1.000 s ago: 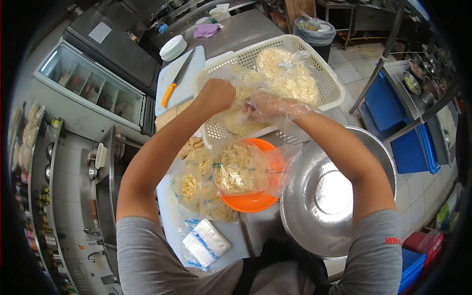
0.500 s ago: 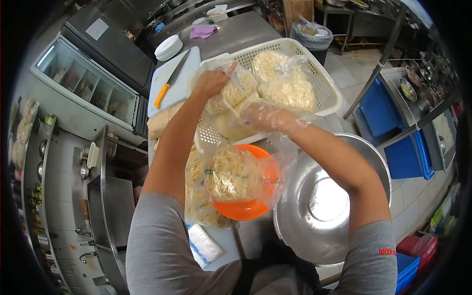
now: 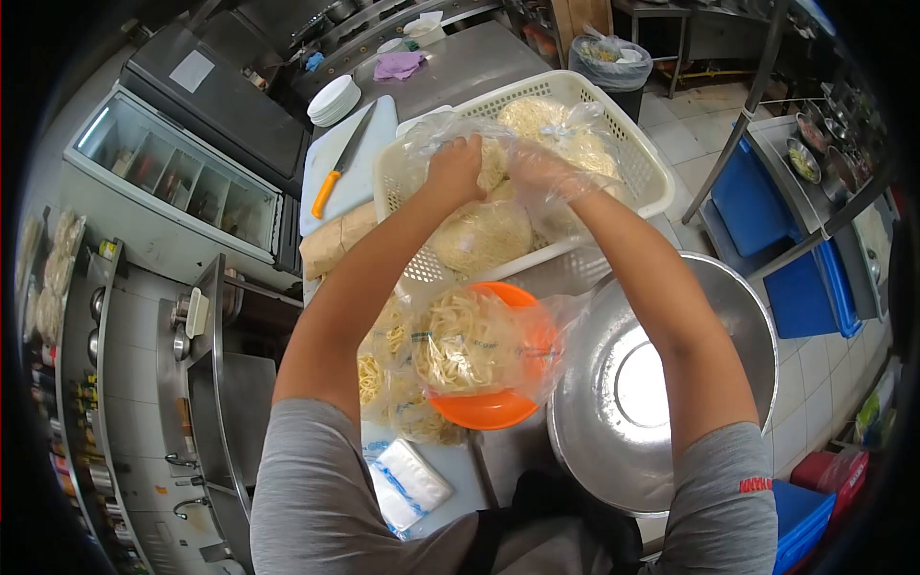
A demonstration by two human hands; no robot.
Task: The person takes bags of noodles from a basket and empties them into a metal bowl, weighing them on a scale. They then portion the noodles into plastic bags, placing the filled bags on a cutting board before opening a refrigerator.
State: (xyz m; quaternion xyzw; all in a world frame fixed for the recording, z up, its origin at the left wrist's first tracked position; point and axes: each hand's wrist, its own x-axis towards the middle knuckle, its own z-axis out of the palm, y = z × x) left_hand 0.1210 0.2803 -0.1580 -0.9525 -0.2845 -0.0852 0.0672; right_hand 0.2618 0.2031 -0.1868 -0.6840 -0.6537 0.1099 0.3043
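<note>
Bare, my left hand is closed on the gathered plastic of a bag of noodles inside the white perforated basket. Beside it, my right hand, in a clear plastic glove, is closed at the same bag's plastic; its fingertips are partly hidden by the film. Another bag of thin pale noodles lies in the basket below my hands, with more bags behind. Nearer to me, a bag of thick noodles rests on an orange bowl.
A large steel basin stands at right. On the left, a knife with an orange handle lies on a white cutting board, near stacked plates. A brown paper roll and a pack of plastic bags lie on the table's left side.
My right hand has moved up and right, away from the lower noodle bag. My left hand has shifted right and slightly down, and the two hands are closer together.
</note>
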